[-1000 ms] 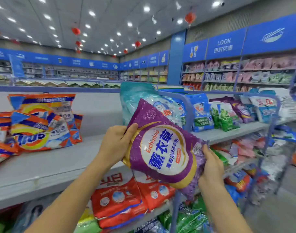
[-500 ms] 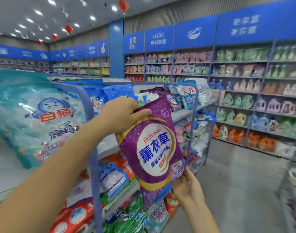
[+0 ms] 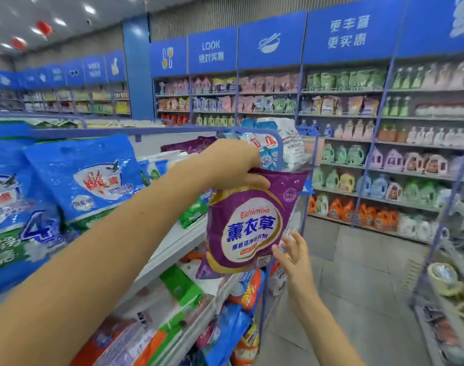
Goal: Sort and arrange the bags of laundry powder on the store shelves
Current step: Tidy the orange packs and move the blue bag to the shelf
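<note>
- The left hand [image 3: 233, 165] grips the top edge of the purple Eichimoo laundry powder bag [image 3: 249, 228], which hangs straight down from it, long axis upright.
- The right hand [image 3: 294, 252] is below, fingers spread and holding nothing, just beside the bag's lower corner; I cannot tell whether it touches.
- Just beyond the left hand, matching purple bags [image 3: 191, 146] lie on the top shelf [image 3: 172, 244]. That is likely the destination, and the left hand is nearer to it.

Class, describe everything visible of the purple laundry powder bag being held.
The purple bag is glossy plastic, with a white oval label, blue Chinese characters, orange "Eichimoo" and gold bands. It hangs nearly upright in front of the shelves. The left hand grips its top edge; the open right hand reaches its lower right corner.
</note>
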